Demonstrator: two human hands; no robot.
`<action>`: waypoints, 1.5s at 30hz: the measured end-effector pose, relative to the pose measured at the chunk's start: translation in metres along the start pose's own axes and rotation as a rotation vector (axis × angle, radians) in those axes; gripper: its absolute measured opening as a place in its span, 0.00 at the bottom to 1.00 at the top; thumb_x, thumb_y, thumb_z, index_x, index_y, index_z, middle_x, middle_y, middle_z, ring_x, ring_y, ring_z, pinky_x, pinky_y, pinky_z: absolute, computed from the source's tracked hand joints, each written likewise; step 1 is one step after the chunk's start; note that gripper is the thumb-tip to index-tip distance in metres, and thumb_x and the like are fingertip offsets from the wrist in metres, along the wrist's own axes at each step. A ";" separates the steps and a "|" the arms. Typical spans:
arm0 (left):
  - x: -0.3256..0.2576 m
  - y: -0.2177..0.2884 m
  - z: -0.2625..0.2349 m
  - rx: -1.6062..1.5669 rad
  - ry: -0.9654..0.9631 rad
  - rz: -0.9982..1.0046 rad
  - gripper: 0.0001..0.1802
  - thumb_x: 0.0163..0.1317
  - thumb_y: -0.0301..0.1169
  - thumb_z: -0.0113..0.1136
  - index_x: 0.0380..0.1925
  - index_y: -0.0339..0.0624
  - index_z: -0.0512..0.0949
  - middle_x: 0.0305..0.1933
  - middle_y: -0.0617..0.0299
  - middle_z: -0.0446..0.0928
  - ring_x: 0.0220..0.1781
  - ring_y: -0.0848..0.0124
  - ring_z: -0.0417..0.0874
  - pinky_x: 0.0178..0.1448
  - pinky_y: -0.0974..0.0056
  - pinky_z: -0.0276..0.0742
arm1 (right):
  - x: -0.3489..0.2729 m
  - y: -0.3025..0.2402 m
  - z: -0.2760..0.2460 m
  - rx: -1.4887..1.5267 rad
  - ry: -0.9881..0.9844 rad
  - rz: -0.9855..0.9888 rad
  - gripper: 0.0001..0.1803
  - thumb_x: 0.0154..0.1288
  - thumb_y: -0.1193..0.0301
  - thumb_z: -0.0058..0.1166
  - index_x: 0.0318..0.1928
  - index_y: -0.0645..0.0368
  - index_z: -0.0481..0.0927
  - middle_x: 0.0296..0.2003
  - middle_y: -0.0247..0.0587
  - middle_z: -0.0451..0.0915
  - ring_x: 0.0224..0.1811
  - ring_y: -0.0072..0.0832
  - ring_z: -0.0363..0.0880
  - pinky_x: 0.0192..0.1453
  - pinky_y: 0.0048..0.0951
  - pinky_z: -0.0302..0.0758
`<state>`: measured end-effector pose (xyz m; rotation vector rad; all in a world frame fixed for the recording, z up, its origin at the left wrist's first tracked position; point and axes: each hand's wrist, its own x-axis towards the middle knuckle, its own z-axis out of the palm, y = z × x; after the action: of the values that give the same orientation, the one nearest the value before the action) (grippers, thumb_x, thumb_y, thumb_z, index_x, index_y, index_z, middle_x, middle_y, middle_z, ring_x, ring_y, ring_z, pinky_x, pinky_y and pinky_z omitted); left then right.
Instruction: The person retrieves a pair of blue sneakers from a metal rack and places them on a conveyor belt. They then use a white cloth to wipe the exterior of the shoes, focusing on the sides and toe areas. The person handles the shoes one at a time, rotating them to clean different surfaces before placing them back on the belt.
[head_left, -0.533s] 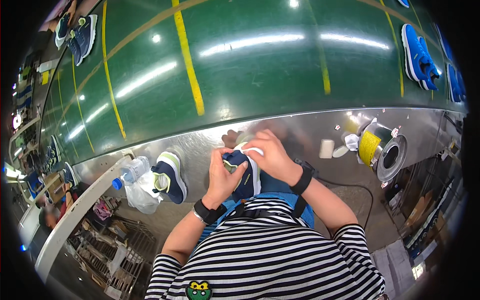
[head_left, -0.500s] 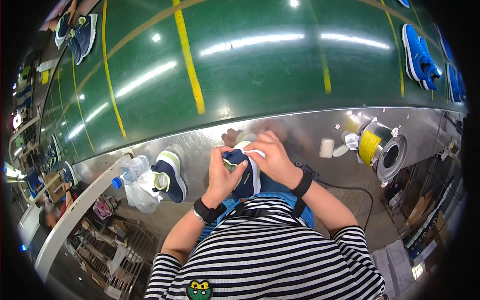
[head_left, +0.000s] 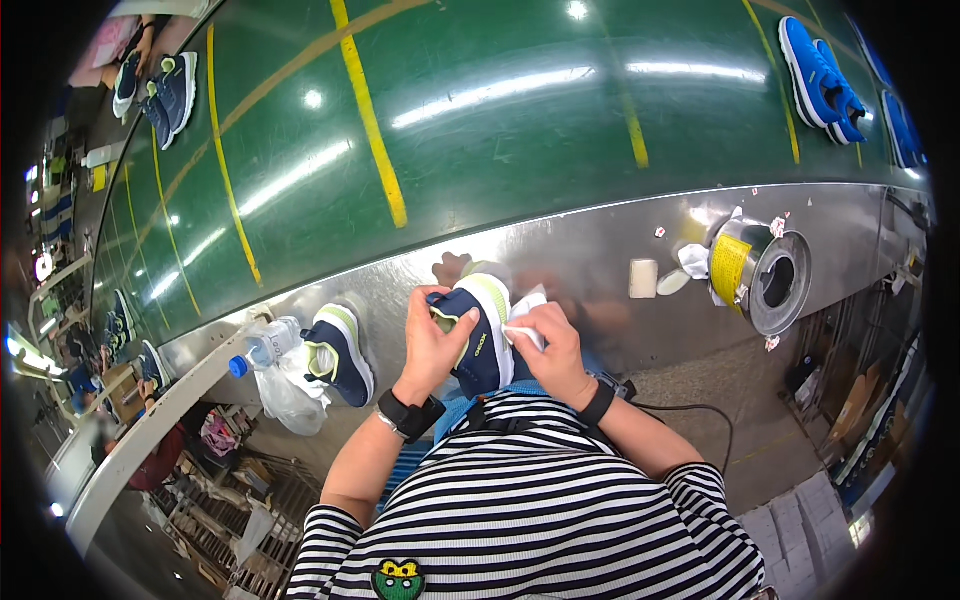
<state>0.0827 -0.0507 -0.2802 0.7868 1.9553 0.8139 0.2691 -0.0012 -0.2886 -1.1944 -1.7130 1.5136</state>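
Gripping a navy sneaker [head_left: 480, 335], the left hand [head_left: 432, 345] curls while the right hand [head_left: 553, 345] pinches a white cloth [head_left: 525, 312] against it.

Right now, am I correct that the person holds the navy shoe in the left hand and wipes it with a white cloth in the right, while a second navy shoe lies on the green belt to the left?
Not quite: the head view shows the second navy shoe on the steel ledge, beside a water bottle, not on the green belt. The left hand does hold the navy shoe, and the right hand presses a white cloth to it.
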 end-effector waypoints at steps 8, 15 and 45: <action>0.004 0.004 0.000 0.074 -0.011 0.024 0.25 0.52 0.30 0.71 0.45 0.34 0.68 0.42 0.51 0.72 0.45 0.63 0.77 0.51 0.61 0.74 | 0.010 0.000 0.026 0.214 0.040 0.375 0.08 0.53 0.76 0.65 0.33 0.61 0.79 0.30 0.42 0.80 0.33 0.32 0.79 0.41 0.30 0.75; 0.002 0.002 0.002 0.026 0.003 0.036 0.24 0.52 0.30 0.71 0.44 0.34 0.69 0.42 0.52 0.72 0.45 0.63 0.76 0.50 0.61 0.73 | 0.027 0.005 0.033 0.199 0.066 0.357 0.09 0.52 0.74 0.67 0.33 0.59 0.79 0.29 0.39 0.80 0.31 0.27 0.79 0.38 0.27 0.74; 0.001 0.004 0.006 0.095 0.027 0.079 0.23 0.50 0.28 0.70 0.42 0.35 0.69 0.41 0.51 0.70 0.45 0.58 0.75 0.52 0.59 0.70 | 0.051 0.020 0.032 0.506 0.101 0.467 0.06 0.58 0.75 0.64 0.34 0.63 0.82 0.27 0.32 0.79 0.29 0.19 0.74 0.35 0.24 0.72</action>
<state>0.0884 -0.0461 -0.2798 0.9181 2.0097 0.7863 0.2241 0.0282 -0.3226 -1.4076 -0.9270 1.9624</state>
